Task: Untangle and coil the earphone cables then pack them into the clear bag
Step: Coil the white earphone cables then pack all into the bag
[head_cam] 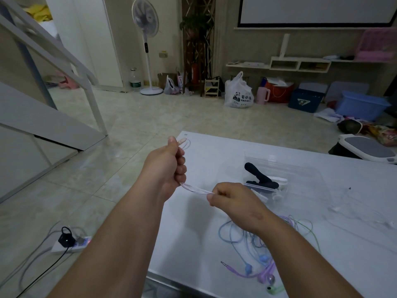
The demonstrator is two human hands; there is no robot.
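Note:
My left hand (169, 168) grips a folded bundle of pale pink earphone cable (196, 188), with the pink plug end sticking out above my thumb. My right hand (231, 201) pinches the other end of the same strands, which stretch taut between the two hands above the white table (214, 151). A tangle of blue, purple and green earphone cables (257, 250) lies on the table under my right forearm. The clear bag (300, 175) lies open behind my right hand and holds a black item and white earphones.
A thin white cable (365, 214) trails across the right of the table. On the floor to the left lies a power strip (71, 244) with cords. A grey-topped stool (365, 148) stands past the table's far right corner.

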